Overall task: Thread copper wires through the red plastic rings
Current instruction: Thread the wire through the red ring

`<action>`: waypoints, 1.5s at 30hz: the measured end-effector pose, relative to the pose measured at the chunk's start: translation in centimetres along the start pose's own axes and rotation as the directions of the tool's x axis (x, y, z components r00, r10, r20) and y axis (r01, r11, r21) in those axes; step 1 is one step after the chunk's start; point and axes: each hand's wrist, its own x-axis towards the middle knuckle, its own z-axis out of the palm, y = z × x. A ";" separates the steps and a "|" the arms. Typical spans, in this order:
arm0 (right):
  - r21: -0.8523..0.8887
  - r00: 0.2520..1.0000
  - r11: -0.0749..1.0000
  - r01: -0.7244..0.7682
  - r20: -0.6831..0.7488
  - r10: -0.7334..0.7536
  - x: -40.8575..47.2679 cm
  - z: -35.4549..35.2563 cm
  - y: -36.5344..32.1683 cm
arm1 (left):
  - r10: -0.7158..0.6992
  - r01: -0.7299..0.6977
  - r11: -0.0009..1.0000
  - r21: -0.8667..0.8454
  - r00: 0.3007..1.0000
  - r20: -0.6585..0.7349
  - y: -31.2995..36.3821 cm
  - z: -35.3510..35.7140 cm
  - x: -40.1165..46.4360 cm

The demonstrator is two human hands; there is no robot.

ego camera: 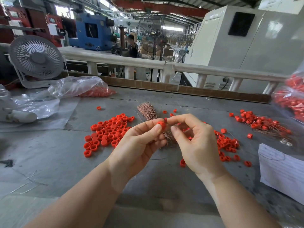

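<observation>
The left hand (pixel 141 142) pinches a red ring (pixel 160 125) between thumb and forefinger; the right hand (pixel 194 139) pinches at its far edge (any wire there is too fine to see). Behind them, the copper wire bundle (pixel 148 111) lies on the grey table (pixel 49 153) among loose rings (pixel 107 130).

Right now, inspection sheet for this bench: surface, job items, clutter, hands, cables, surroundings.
Surface: grey bench top, scuffed, partly under clear film.
Job's things: copper wire bundle; loose red rings left; threaded rings far right.
Clutter: plastic bag of rings, desk fan, paper stack.
Hands: left hand pinches a red ring; right hand pinches at it, held item too small to tell.
Cables: nothing seen on bench.
Surroundings: white railing, factory machines.
</observation>
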 end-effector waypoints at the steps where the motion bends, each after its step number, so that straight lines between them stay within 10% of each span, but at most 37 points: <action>1: 0.003 1.000 1.000 -0.021 -0.001 0.021 0.0 0.0 0.1 | -0.003 0.003 1.000 -0.013 1.000 0.000 0.1 0.0 0.0; 45: 0.097 0.995 0.995 -0.029 0.101 0.019 0.1 -0.1 -0.7 | 0.068 -0.059 0.987 0.152 0.996 -0.059 0.4 -0.4 0.0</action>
